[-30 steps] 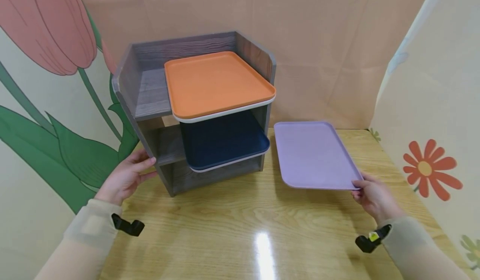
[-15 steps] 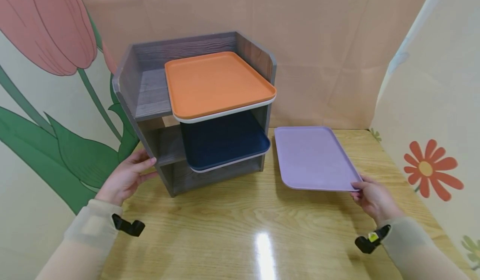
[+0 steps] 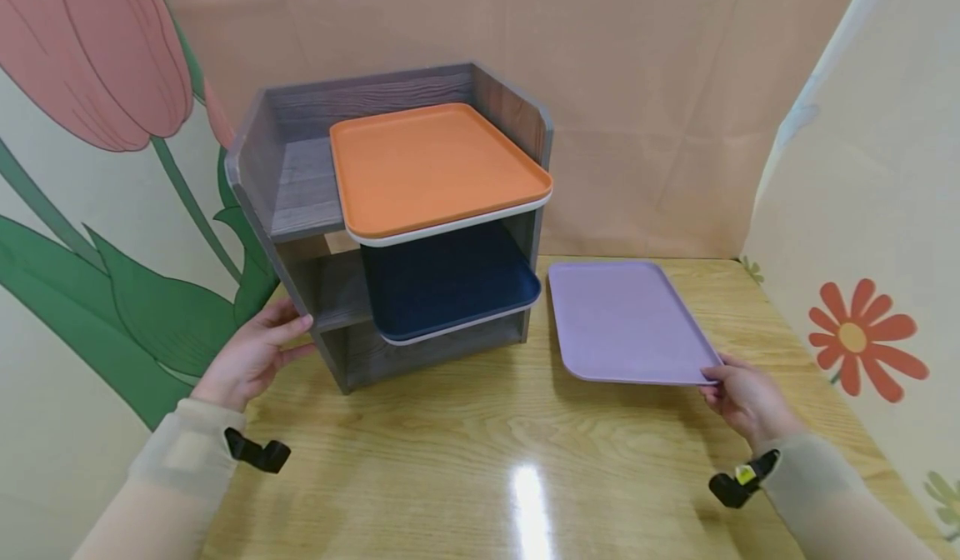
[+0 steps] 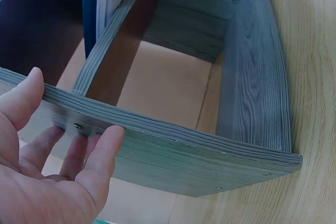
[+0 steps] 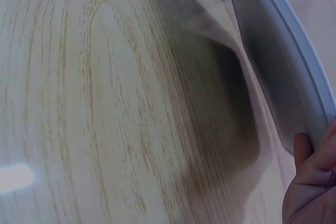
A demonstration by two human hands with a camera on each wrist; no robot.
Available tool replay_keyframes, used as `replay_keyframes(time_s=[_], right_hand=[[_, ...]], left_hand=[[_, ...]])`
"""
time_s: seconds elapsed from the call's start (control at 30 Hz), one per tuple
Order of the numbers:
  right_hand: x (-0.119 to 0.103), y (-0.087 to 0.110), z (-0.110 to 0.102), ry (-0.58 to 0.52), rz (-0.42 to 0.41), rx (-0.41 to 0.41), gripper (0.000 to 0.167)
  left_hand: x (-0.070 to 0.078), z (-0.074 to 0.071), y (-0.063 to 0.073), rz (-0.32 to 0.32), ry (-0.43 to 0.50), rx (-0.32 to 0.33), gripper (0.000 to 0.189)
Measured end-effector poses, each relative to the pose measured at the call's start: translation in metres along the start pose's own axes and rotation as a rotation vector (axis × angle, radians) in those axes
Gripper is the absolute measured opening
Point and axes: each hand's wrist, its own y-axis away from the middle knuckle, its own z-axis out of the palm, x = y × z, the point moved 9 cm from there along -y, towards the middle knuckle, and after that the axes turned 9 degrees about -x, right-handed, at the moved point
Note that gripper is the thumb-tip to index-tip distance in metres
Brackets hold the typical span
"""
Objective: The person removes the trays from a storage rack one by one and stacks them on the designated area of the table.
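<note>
A grey wooden shelf unit (image 3: pixel 300 189) stands on the table, with an orange tray (image 3: pixel 431 164) on its top shelf and a dark blue tray (image 3: pixel 450 289) on the middle one. My left hand (image 3: pixel 251 352) holds the unit's left side panel (image 4: pixel 173 150), thumb on the front edge and fingers behind. To the right, my right hand (image 3: pixel 742 397) pinches the near right corner of a lilac tray (image 3: pixel 626 318), which is lifted a little above the table. In the right wrist view the tray's pale rim (image 5: pixel 286 51) casts a dark shadow on the wood.
The glossy wooden table (image 3: pixel 487 452) carries the unit and extends toward me. Paper walls with painted flowers close in on the left, back and right. The unit's bottom compartment (image 3: pixel 420 352) shows nothing inside.
The lilac tray's far end has come down, so it lies flatter than a second ago. My right hand has shifted slightly lower with it. The left hand has stayed on the shelf unit.
</note>
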Motion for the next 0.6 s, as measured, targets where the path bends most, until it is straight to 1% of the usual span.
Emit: replay_keyframes(time_s=[0.37,0.5,0.6], right_hand=[[0.0057,-0.0031,-0.0034,-0.002,0.037,0.036,0.070],[0.0069,-0.0053,-0.0038,0.011,0.034,0.027,0.064],[0.0075,-0.0079,-0.0035,0.051,0.027,0.010,0.064]], left_hand=[[-0.0005,-0.0002,-0.0009,-0.003,-0.008,0.005,0.063],[-0.0004,-0.0002,-0.0005,-0.004,-0.005,0.006,0.062],[0.0000,-0.0003,-0.0002,-0.002,-0.007,0.008,0.062]])
